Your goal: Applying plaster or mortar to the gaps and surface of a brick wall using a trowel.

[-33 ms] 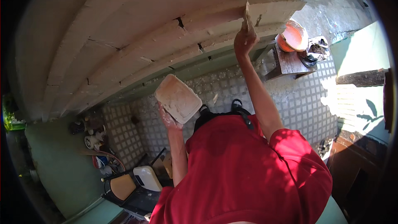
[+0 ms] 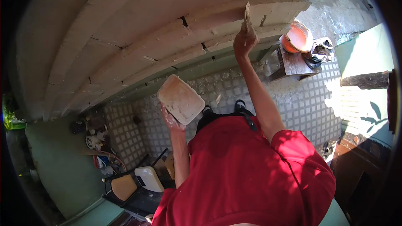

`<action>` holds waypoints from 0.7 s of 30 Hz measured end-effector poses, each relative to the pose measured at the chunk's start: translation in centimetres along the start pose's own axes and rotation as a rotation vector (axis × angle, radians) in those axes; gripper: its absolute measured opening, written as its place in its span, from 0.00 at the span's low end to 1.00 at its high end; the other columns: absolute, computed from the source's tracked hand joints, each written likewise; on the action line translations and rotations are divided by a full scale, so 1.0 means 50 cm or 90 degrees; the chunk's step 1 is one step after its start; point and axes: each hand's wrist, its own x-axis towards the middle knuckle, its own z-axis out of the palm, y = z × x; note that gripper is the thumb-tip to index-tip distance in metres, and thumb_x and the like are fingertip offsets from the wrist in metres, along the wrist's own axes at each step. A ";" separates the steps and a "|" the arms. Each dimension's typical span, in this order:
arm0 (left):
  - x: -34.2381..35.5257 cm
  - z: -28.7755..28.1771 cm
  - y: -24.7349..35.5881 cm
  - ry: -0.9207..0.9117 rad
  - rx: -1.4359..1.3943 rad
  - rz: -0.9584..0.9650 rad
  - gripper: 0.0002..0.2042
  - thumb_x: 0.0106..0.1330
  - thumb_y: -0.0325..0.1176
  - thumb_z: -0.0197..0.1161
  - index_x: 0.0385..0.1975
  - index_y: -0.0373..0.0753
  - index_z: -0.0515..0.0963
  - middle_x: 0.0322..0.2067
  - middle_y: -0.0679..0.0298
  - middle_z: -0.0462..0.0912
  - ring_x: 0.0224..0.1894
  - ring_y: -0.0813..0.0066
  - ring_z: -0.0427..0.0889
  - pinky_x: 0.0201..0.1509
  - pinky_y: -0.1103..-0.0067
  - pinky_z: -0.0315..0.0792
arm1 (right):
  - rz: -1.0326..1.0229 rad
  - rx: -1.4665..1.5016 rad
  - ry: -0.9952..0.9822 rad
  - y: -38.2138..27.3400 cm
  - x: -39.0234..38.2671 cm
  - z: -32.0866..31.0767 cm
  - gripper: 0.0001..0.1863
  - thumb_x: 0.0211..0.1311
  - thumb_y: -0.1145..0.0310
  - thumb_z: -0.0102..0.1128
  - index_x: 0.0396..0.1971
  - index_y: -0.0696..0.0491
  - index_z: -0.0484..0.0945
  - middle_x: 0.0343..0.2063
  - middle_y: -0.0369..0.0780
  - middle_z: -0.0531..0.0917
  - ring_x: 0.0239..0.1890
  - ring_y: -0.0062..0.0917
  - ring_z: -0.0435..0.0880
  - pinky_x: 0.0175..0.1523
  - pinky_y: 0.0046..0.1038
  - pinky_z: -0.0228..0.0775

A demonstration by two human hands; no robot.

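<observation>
My left hand (image 2: 171,119) grips a pale rectangular plastic tub (image 2: 181,99) from beneath and one side. A whitish paste coats the inside of the tub, and white smears show on my fingers. Raised toward the upper right, my right hand (image 2: 246,39) is closed round a putty knife (image 2: 247,14) caked with paste. The knife's blade is against the pale board wall (image 2: 217,19), beside a stretch of freshly smeared, pinkish-grey filler. Dark gaps and rough seams run between the boards. The knife's handle is mostly hidden in my grip.
An orange bucket (image 2: 297,37) stands on a small wooden table (image 2: 292,64) at the right, with a crumpled dark-and-white bag (image 2: 320,52) beside it. Chairs (image 2: 125,187) and clutter (image 2: 98,140) sit at the lower left. Tiled floor (image 2: 299,98) lies under my feet.
My right hand and the putty knife have shifted very slightly left along the wall. My left hand still holds the tub in nearly the same place.
</observation>
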 end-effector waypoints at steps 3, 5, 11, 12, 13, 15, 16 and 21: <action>-0.010 -0.010 0.010 0.004 -0.006 -0.014 0.25 0.71 0.50 0.48 0.64 0.44 0.64 0.62 0.62 0.69 0.62 0.59 0.70 0.64 0.59 0.68 | -0.039 0.114 -0.014 -0.047 -0.112 0.059 0.12 0.61 0.76 0.53 0.42 0.57 0.82 0.27 0.53 0.80 0.27 0.49 0.80 0.31 0.38 0.70; -0.019 -0.019 0.020 -0.005 -0.019 0.004 0.26 0.70 0.48 0.49 0.65 0.43 0.64 0.63 0.59 0.69 0.62 0.55 0.71 0.65 0.57 0.67 | -0.102 0.266 -0.020 -0.098 -0.169 0.084 0.14 0.58 0.78 0.52 0.43 0.57 0.81 0.35 0.53 0.83 0.38 0.47 0.84 0.40 0.37 0.76; -0.019 -0.070 0.048 0.010 -0.018 0.013 0.26 0.71 0.49 0.47 0.65 0.45 0.63 0.62 0.63 0.69 0.62 0.59 0.70 0.64 0.60 0.67 | -0.158 0.267 -0.111 -0.104 -0.187 0.052 0.20 0.56 0.81 0.51 0.49 0.57 0.80 0.39 0.51 0.84 0.41 0.44 0.84 0.42 0.37 0.76; -0.023 -0.069 0.054 0.011 -0.021 0.017 0.26 0.71 0.49 0.47 0.65 0.45 0.63 0.62 0.63 0.69 0.62 0.59 0.70 0.64 0.60 0.67 | -0.121 0.213 -0.094 -0.102 -0.174 0.043 0.20 0.56 0.81 0.50 0.49 0.57 0.79 0.37 0.51 0.84 0.38 0.44 0.85 0.39 0.38 0.75; -0.027 -0.070 0.061 0.029 -0.025 0.014 0.25 0.72 0.49 0.47 0.65 0.45 0.63 0.62 0.63 0.69 0.62 0.59 0.70 0.65 0.60 0.67 | -0.124 0.217 -0.097 -0.102 -0.162 0.038 0.20 0.56 0.81 0.50 0.49 0.57 0.79 0.37 0.51 0.84 0.38 0.44 0.85 0.39 0.38 0.75; -0.030 -0.074 0.066 0.040 -0.028 0.010 0.25 0.72 0.49 0.47 0.65 0.45 0.64 0.62 0.63 0.69 0.62 0.59 0.70 0.65 0.60 0.67 | 0.069 0.125 -0.047 -0.098 -0.134 0.029 0.21 0.56 0.79 0.50 0.50 0.55 0.79 0.33 0.52 0.83 0.30 0.47 0.83 0.33 0.39 0.72; -0.027 -0.086 0.065 0.034 -0.028 0.018 0.25 0.72 0.49 0.47 0.65 0.45 0.64 0.62 0.63 0.69 0.62 0.59 0.70 0.64 0.60 0.67 | 0.068 0.127 -0.046 -0.102 -0.139 0.048 0.21 0.56 0.79 0.50 0.50 0.55 0.79 0.33 0.52 0.83 0.30 0.47 0.83 0.33 0.39 0.72; -0.002 -0.072 0.054 -0.013 0.003 -0.006 0.25 0.72 0.49 0.46 0.65 0.44 0.64 0.62 0.63 0.69 0.62 0.58 0.70 0.64 0.60 0.68 | -0.114 0.276 -0.088 -0.178 -0.207 0.091 0.25 0.49 0.81 0.50 0.50 0.55 0.80 0.36 0.53 0.82 0.35 0.47 0.83 0.39 0.40 0.74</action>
